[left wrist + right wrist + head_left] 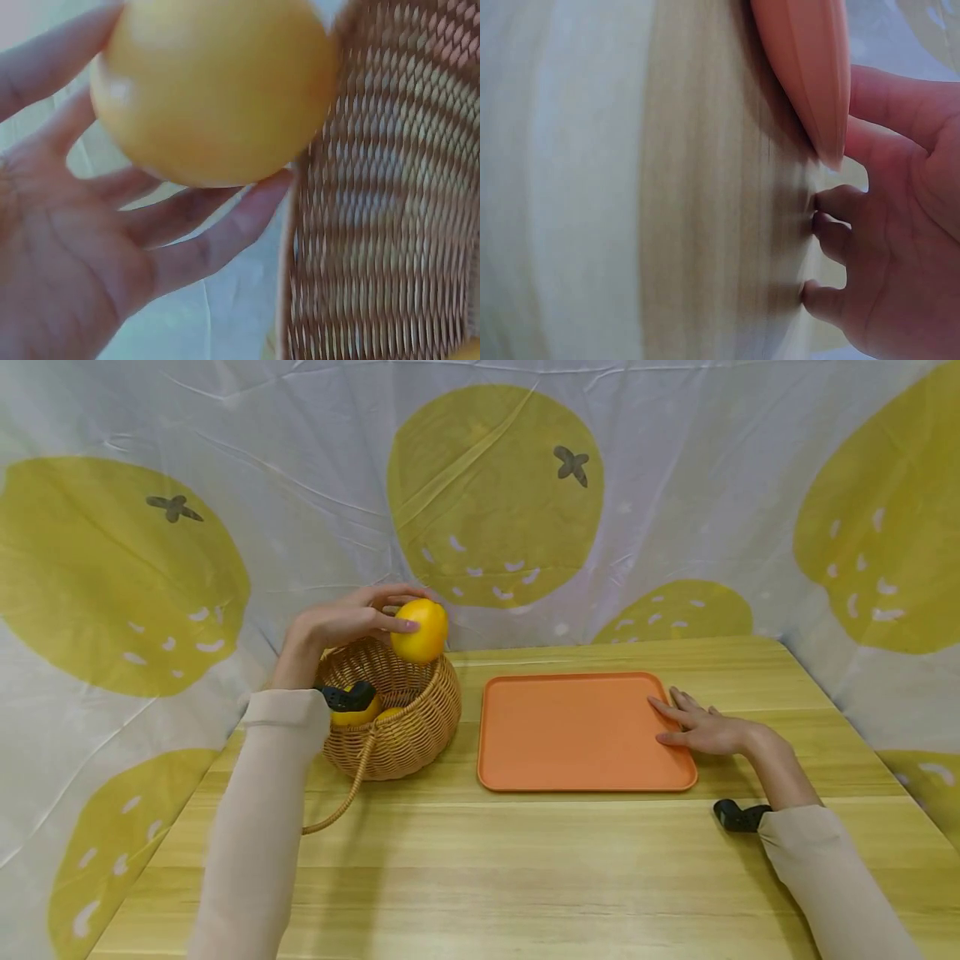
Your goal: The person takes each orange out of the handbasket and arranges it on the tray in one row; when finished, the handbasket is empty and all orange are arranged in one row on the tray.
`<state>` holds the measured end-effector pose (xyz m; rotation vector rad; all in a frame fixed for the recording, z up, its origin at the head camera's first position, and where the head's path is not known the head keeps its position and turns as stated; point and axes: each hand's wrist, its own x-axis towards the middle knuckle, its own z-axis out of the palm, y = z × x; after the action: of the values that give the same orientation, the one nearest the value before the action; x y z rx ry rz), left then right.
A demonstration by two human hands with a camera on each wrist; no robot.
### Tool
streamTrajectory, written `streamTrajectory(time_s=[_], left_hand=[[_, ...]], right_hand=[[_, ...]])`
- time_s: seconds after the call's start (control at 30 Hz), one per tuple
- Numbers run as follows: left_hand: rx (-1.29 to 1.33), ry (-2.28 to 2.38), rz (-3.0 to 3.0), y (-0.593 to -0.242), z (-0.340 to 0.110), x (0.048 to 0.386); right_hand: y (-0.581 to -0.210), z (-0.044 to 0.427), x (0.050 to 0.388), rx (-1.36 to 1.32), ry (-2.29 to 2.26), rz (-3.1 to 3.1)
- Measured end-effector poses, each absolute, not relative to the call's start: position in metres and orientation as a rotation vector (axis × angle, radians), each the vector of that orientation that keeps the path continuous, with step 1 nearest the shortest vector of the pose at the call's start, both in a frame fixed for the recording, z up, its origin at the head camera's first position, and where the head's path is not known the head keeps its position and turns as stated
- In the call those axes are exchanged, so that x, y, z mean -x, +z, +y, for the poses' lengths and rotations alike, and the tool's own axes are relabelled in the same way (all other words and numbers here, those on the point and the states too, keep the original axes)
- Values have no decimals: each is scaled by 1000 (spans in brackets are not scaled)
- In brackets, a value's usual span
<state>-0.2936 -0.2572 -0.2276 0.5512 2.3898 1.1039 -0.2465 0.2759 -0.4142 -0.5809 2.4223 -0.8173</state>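
In the head view my left hand [347,618] holds a smooth yellow-orange round fruit [420,633] above the back rim of a wicker basket [423,727]. The left wrist view shows thumb and fingers spread around the fruit [217,90], beside the woven wall [382,202]. Inside the basket lie more yellow fruits [354,719], partly hidden by my wrist and the basket wall. On the right, my right hand [712,732] rests at the right edge of an orange rectangular tray [570,735]. Its fingers are extended, some over the tray's rim [810,75], others touching the table.
Tray and basket stand on a light wooden table [525,868]. The basket's handle [352,797] hangs down toward the front left. Behind the table hangs a pale cloth [322,518] printed with large yellow fruits. Each wrist wears a black device [738,817].
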Motion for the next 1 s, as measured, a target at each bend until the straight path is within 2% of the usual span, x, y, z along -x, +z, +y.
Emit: streamTrajectory(time_s=[0.3, 0.5, 1.0], left_hand=[[-596, 1183, 2497, -225, -189, 287], [-525, 1243, 2479, -236, -149, 284], [-372, 1428, 2343, -310, -116, 290]], right_hand=[[-405, 270, 241, 557, -785, 2432], [-406, 269, 241, 556, -800, 2423], [-405, 269, 240, 561, -796, 2435]])
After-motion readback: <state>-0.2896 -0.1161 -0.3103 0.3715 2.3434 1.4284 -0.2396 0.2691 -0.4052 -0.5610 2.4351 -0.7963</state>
